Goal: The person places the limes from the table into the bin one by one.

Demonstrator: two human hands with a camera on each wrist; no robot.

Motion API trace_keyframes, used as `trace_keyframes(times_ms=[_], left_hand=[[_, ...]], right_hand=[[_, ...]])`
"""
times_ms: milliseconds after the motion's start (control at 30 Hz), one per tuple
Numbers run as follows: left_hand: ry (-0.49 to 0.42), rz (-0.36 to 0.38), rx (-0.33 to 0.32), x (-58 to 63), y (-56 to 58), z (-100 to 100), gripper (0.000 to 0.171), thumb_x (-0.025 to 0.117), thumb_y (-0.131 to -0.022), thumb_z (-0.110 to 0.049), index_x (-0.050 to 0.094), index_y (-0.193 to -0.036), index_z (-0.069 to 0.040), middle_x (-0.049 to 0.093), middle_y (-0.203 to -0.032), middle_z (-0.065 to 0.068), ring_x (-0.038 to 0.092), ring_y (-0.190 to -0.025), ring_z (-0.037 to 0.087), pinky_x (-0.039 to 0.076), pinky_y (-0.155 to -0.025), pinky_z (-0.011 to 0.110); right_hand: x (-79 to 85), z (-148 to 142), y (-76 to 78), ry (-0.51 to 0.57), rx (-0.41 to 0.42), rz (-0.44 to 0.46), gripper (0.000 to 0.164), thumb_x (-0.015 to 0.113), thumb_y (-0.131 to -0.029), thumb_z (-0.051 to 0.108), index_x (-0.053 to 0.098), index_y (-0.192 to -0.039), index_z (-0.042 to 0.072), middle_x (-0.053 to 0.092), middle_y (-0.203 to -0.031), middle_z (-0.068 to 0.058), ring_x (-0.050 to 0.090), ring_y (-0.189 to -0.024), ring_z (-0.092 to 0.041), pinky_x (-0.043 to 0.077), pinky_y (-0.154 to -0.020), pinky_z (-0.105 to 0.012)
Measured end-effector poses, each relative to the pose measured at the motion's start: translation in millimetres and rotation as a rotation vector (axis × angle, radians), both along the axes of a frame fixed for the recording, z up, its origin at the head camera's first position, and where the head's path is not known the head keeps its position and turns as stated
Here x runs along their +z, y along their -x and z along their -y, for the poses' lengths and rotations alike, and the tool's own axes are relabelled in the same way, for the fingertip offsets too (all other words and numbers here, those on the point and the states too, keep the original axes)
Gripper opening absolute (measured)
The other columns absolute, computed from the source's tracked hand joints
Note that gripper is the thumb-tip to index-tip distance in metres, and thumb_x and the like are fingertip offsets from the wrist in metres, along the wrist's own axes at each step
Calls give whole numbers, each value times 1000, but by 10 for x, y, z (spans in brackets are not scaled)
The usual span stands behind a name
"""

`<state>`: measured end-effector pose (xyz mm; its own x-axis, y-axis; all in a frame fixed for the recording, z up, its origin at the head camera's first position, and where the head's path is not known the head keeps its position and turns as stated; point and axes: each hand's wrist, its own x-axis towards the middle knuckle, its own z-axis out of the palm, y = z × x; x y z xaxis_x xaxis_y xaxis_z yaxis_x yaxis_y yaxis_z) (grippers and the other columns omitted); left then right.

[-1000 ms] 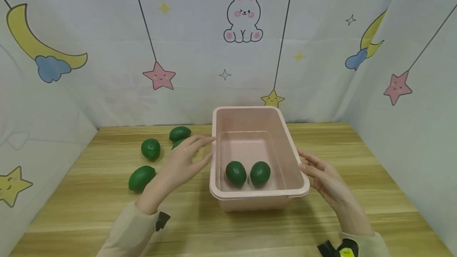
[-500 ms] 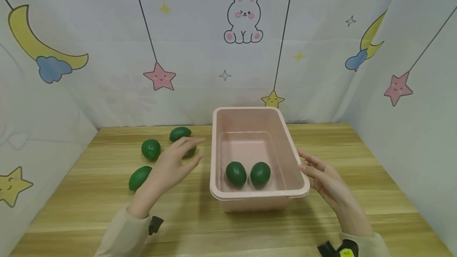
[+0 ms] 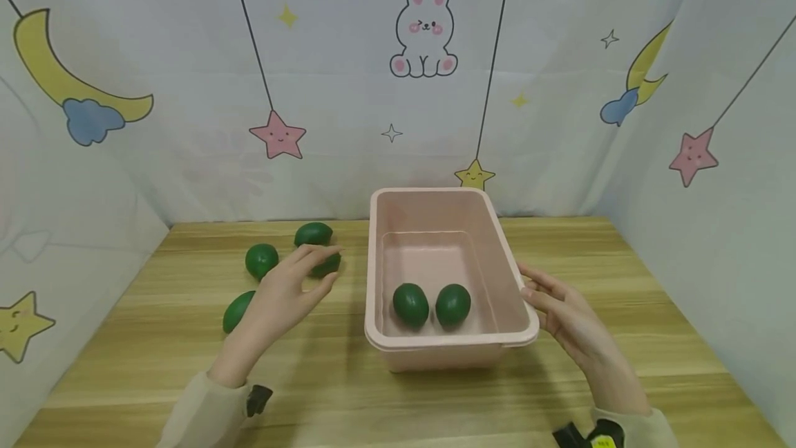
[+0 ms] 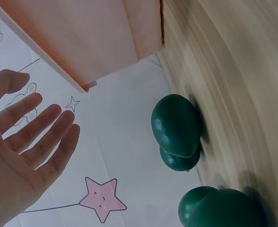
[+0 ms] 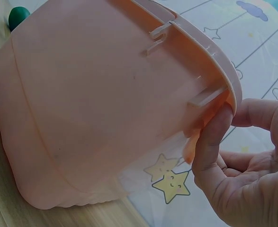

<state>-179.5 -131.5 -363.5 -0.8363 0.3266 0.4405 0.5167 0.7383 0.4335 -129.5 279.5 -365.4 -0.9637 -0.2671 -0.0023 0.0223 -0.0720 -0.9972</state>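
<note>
In the head view, a pink plastic bin [image 3: 435,358] stands on the table with two green limes, one left [image 3: 410,305] and one right [image 3: 452,305], near its front. My right hand [image 3: 575,320] holds the bin's right rim; in the right wrist view, thumb and finger pinch the rim [image 5: 224,56]. My left hand [image 3: 280,296] hovers left of the bin, fingers extended and slightly bent, holding nothing. Beyond its fingertips lies a lime [image 3: 326,266], partly hidden, with another lime [image 3: 314,234] behind it. The left wrist view shows the left palm [image 4: 15,175] bare.
Left of my left hand lies a lime [image 3: 261,260], and a further lime [image 3: 236,311] is partly covered by the forearm. The wooden table [image 3: 348,406] ends at a patterned cloth backdrop [image 3: 348,185] behind and at the sides.
My left hand has moved left, away from the bin's left rim, and now hangs near the loose limes. The right hand and bin have stayed in place.
</note>
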Motion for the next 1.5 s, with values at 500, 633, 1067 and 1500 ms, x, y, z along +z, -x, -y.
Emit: trace_keyframes(times_ms=[500,633,1067,1500], left_hand=[[-24,15,64,-128,-5,259,40,65,-91,-21,59,-129,-11,62,-120,7,59,-108,27,52,-85,49],[-58,11,69,-154,0,314,40,66,-90,-17,59,-129,-9,62,-120,7,59,-106,26,53,-82,47],[-60,18,131,-205,-6,478,40,63,-92,-16,58,-131,-14,61,-119,10,61,-104,29,55,-75,47],[-58,-25,158,-345,-29,677,37,65,-89,-10,60,-126,-5,63,-114,13,61,-100,31,54,-78,50]], right_hand=[[-2,1,-1,-5,3,-14,57,46,-100,9,21,-148,-8,59,-103,1,62,-93,-6,56,-81,-23],[-6,-3,1,-5,3,-12,57,46,-99,8,21,-148,-8,58,-103,1,62,-92,-6,56,-81,-23],[2,-1,-9,6,4,-4,56,47,-99,8,23,-148,-5,58,-103,1,63,-92,-6,56,-82,-23],[-3,-11,-10,9,13,-15,55,46,-100,8,24,-148,-5,58,-103,1,62,-91,-6,56,-82,-22]])
